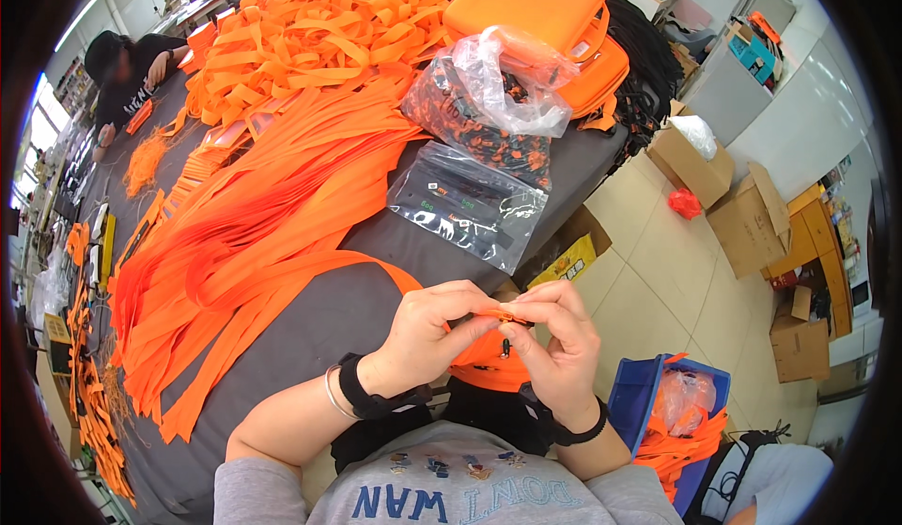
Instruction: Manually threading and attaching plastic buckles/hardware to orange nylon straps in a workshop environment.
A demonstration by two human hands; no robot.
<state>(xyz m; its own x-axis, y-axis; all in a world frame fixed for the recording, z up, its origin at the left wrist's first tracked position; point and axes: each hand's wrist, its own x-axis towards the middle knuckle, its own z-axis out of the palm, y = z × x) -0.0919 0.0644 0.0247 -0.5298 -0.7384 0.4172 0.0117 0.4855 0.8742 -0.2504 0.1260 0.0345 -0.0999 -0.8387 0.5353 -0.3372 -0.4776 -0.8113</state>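
Observation:
Close in front of my body, both hands meet over the end of an orange zipper tape (pixel 390 271). My left hand (pixel 434 326) pinches the tape between thumb and fingers. Right beside it, my right hand (pixel 562 335) grips the same end, its thumb and fingertips pressed together. A small dark zipper slider (pixel 505 347) hangs at the fingertips; how it sits on the tape is partly hidden. More orange material (pixel 493 370) hangs below the hands. The tape trails left to a large bundle of orange tapes (pixel 254 187) on the dark-covered table (pixel 310 323).
A plastic bag of small orange and black parts (pixel 479 102) and a clear zip bag (pixel 467 206) lie ahead. Orange cases (pixel 526 4) and heaped webbing (pixel 319 27) stand behind. A blue bin (pixel 631 398) is at right; cardboard boxes (pixel 747 220) line the floor. Another person (pixel 127 79) sits far left.

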